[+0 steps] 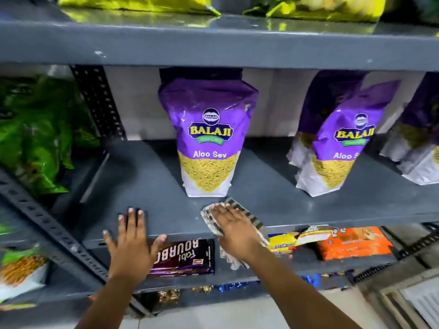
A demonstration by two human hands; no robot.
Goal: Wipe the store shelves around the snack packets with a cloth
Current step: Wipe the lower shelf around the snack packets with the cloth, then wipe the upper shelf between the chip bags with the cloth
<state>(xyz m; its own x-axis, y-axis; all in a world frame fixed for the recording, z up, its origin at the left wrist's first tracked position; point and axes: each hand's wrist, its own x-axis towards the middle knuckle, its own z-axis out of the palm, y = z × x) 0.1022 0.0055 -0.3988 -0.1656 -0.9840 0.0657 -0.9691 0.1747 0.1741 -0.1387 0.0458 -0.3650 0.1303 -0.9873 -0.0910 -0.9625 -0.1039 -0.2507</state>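
Observation:
A grey metal shelf (152, 181) holds upright purple Aloo Sev packets: one in the middle (206, 138), another to the right (339, 148). My right hand (234, 230) presses flat on a checked grey-and-white cloth (247, 216) at the shelf's front edge, just below the middle packet. Part of the cloth hangs over the edge. My left hand (133, 238) rests flat with fingers spread on the shelf's front edge, left of the cloth, holding nothing.
Green snack bags (40, 138) fill the bay to the left behind a slotted upright (99, 103). Yellow-green bags (133, 3) lie on the shelf above. Below sit a dark Bourbon biscuit pack (187, 257) and orange packs (351, 243).

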